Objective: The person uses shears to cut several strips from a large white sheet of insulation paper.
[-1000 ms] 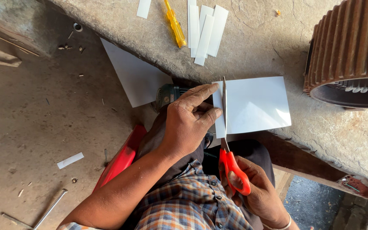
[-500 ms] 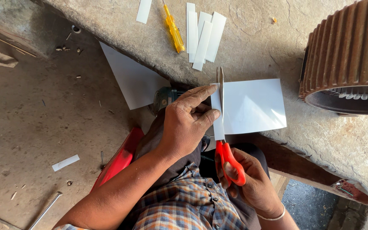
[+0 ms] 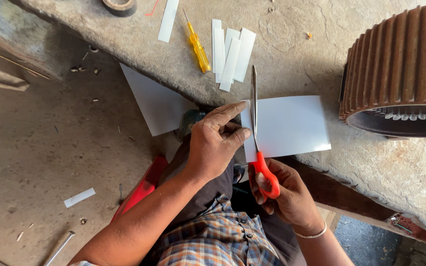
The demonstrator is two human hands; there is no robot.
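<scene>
Left hand [image 3: 213, 143] pinched sheet's left edge | right hand [image 3: 282, 189] gripped red scissors [image 3: 258, 143], blades through it | white sheet [image 3: 292, 125] at frame centre on surface [image 3: 297, 49] | looked thin, light, floppy; best held beside the cut

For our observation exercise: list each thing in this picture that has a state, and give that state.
White sheet: partly cut along its left edge.
Scissors: blades closed on the sheet.
Left hand: pinching the narrow strip.
Right hand: gripping the scissors' handles.
Cut strips: piled loosely.
Yellow screwdriver: lying flat.
</scene>
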